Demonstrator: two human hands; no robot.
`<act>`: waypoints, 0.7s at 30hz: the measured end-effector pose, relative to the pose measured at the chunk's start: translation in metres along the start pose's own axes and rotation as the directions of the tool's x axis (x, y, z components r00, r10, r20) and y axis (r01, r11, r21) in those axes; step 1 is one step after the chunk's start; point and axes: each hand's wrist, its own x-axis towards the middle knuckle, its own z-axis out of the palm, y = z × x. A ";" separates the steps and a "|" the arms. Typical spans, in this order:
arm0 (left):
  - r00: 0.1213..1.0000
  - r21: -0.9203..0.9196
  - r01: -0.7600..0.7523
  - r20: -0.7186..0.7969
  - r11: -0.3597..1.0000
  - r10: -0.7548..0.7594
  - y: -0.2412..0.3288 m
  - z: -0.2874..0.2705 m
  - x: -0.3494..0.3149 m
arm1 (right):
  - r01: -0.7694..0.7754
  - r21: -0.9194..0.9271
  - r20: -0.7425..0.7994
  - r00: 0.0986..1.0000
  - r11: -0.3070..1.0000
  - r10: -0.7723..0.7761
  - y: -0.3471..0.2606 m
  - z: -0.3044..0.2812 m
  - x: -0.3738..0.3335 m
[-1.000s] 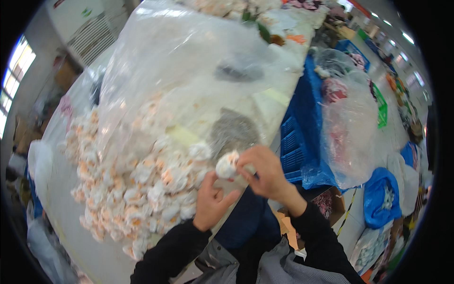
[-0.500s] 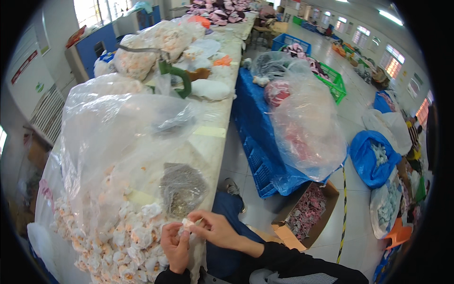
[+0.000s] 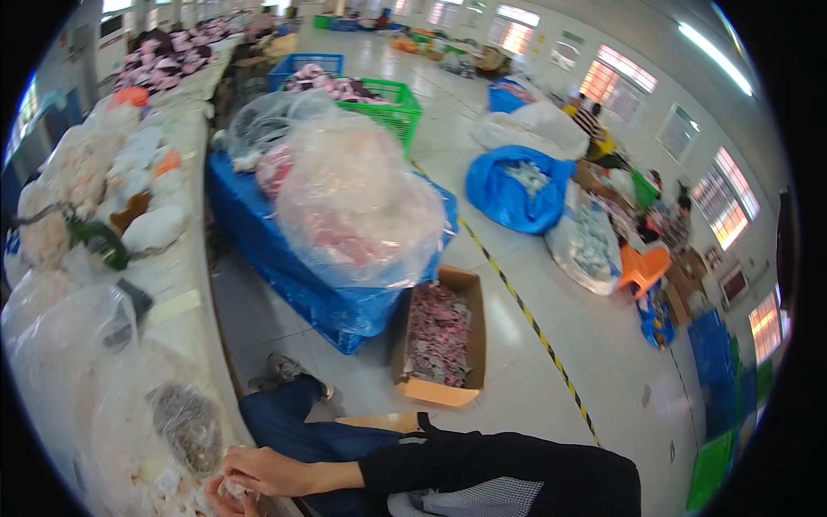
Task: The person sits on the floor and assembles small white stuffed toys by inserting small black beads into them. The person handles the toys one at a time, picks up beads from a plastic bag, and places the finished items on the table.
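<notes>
At the near edge of the long table (image 3: pixel 177 349), my two hands are together. My right hand (image 3: pixel 265 470) has its fingers pinched on a small whitish fabric piece (image 3: pixel 233 488). Below it, my left hand (image 3: pixel 222 501) is closed around the same piece, partly cut off by the picture's lower edge. Just beyond my hands lies a clear plastic bag (image 3: pixel 189 428) of small greyish-brown bits. White scraps (image 3: pixel 172 482) lie to the left of my hands, and a large clear bag (image 3: pixel 65 345) spreads along the table.
Right of the table stands a blue-covered stack (image 3: pixel 284 293) with bulging clear bags (image 3: pixel 362 198) on top. A cardboard box (image 3: pixel 478 336) of pinkish scraps sits on the floor. Farther right are a blue sack (image 3: pixel 487 194), an orange chair (image 3: pixel 642 269) and seated people.
The view has swung to the right, so the table and my hands now appear farther left and lower. My hands remain together on the whitish piece.
</notes>
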 end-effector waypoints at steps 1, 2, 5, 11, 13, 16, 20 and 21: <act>1.000 0.024 0.010 0.001 1.000 -0.010 0.000 -0.001 0.001 | 0.073 -0.040 0.008 0.997 0.997 -0.073 0.003 0.000 0.000; 1.000 0.047 0.019 -0.002 0.999 -0.019 -0.002 -0.001 0.001 | 0.043 -0.016 0.001 0.999 0.999 -0.043 0.005 -0.001 -0.005; 0.999 0.011 0.033 -0.015 0.999 -0.033 -0.004 0.001 -0.001 | -0.017 0.017 -0.009 1.000 1.000 0.017 0.008 0.000 -0.010; 0.988 0.103 -0.127 -0.078 0.987 0.135 -0.001 0.009 0.002 | 0.065 -0.245 -0.103 0.990 0.967 -0.092 0.006 -0.006 -0.020; 0.984 0.042 -0.151 -0.088 0.988 0.154 -0.027 -0.003 0.006 | 0.211 -0.491 0.027 0.973 0.845 -0.227 0.023 -0.009 -0.024; 0.976 -0.015 -0.154 -0.156 0.988 0.150 -0.023 0.002 0.006 | 0.303 -0.520 -0.005 0.934 0.798 -0.358 0.018 -0.006 -0.024; 0.972 -0.016 -0.177 -0.158 0.984 0.172 -0.028 0.003 0.007 | 0.255 -0.500 -0.005 0.955 0.828 -0.297 0.021 -0.003 -0.027; 0.975 -0.001 -0.169 -0.147 0.986 0.167 -0.030 0.001 0.008 | 0.233 -0.498 -0.002 0.963 0.835 -0.270 0.023 -0.004 -0.028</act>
